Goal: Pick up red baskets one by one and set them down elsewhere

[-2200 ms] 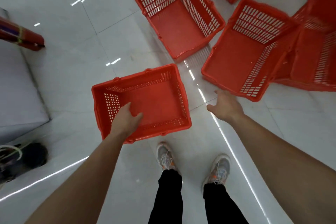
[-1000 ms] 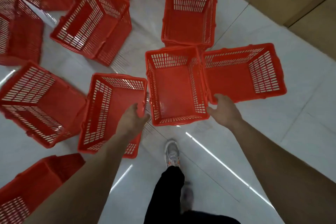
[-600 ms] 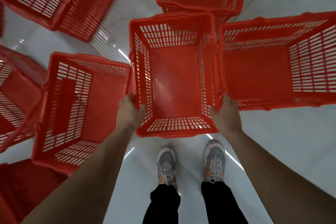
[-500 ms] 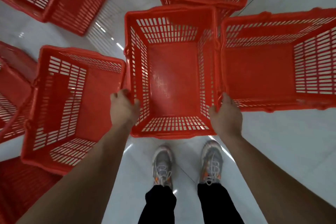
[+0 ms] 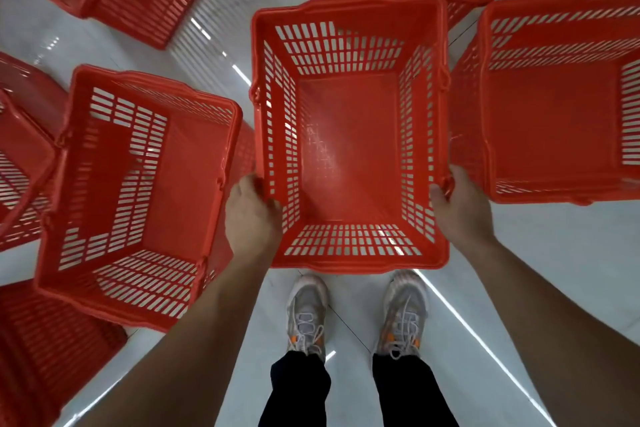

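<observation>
My left hand (image 5: 251, 215) grips the left rim of the basket (image 5: 349, 163); my right hand (image 5: 460, 208) grips its right rim. The basket sits upright, mouth open, above my shoes (image 5: 306, 314), between two other baskets (image 5: 135, 191) on the floor (image 5: 554, 253).

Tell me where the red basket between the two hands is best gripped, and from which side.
Grip the middle basket by its two long side rims near the close end, one hand from each side, as the left hand and right hand do now. The rolled rim gives fingers a lip, and neighbouring baskets crowd the far end.
</observation>
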The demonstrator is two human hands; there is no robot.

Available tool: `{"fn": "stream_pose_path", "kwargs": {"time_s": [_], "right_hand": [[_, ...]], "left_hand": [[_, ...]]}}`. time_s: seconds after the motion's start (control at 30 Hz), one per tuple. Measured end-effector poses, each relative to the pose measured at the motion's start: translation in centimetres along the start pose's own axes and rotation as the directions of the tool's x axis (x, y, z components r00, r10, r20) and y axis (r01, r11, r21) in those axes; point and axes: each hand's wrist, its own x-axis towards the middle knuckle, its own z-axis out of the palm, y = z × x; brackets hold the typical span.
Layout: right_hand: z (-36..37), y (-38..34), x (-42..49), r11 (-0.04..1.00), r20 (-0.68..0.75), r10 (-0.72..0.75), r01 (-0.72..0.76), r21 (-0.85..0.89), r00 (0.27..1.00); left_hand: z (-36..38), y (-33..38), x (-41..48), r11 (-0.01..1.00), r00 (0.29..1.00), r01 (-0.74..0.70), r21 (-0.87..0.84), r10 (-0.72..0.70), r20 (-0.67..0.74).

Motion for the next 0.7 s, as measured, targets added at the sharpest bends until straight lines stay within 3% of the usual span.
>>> {"fn": "stream_pose_path", "kwargs": {"time_s": [0.07,0.17,0.23,0.37,0.53,0.7], "right_hand": [[-0.7,0.8,0.2,0.997,0.024,0.030,-0.032,0.069,0.999],[-1.6,1.2,-0.6,0.996,0.038,0.017,-0.021,0.091,0.999],[-2.4,0.7,-1.4,0.996,0.000,-0.004,0.004,0.084,1.000],[-5.1,-1.6,-2.9,0.995,-0.009,-0.023,0.024,0.095,1.000],[-10.9,-6.9,-8.3,0.991,0.032,-0.037,0.032,0.130,0.999],[-18.0,-14.4,-13.4,0.977,-0.028,-0.159,0.162,0.137,0.987]], "left_hand": [[0.5,-0.1,-0.2,0.997,0.999,0.036,-0.070,-0.035,0.021],[1.1,-0.1,-0.5,0.964,0.976,0.171,-0.202,-0.137,0.171],[1.0,-0.1,-1.0,0.956,0.972,0.176,-0.236,-0.130,0.198],[-2.0,0.1,-2.8,0.960,0.990,0.071,-0.272,-0.034,0.140],[-11.0,0.4,-6.6,0.952,0.994,0.104,-0.287,-0.089,0.063],[-22.1,0.6,-11.6,0.931,0.988,0.152,-0.333,-0.156,0.014]]}}
